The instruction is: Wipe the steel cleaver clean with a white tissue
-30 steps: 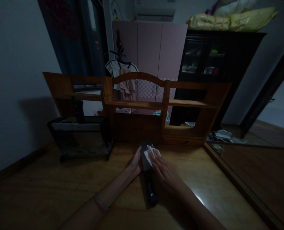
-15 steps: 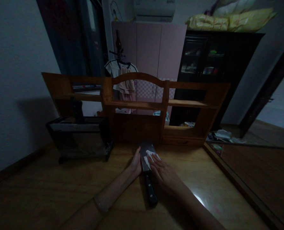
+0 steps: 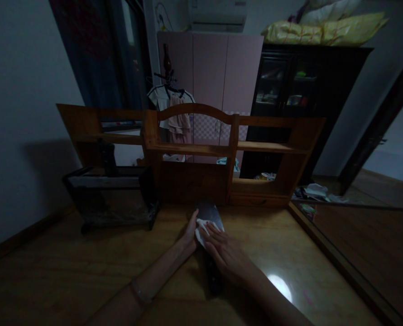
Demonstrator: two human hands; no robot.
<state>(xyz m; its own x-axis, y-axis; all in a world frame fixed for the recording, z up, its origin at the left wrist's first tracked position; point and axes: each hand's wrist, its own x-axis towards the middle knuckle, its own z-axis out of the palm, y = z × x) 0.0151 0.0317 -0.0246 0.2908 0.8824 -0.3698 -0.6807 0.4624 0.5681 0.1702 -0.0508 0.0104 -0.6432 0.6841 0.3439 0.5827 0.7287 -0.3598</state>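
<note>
A cleaver (image 3: 208, 210) with a broad metal blade and a black riveted handle points away from me above the wooden tabletop. My left hand (image 3: 189, 232) grips the blade by its left edge, thumb along the top side; its other fingers are hidden under the blade. Pressed against the face of the blade is a crumpled white tissue (image 3: 203, 231), with my right hand (image 3: 227, 251) closed over it. That hand covers part of the blade and the upper handle.
A black knife block (image 3: 111, 197) with a black-handled knife in it stands at the left. Along the far side of the table (image 3: 127, 267) runs a wooden shelf unit (image 3: 194, 147). A raised wooden rim (image 3: 330, 253) borders the table's right side.
My right hand has slid the tissue left and slightly nearer to me across the blade. My left hand keeps its hold on the cleaver's edge.
</note>
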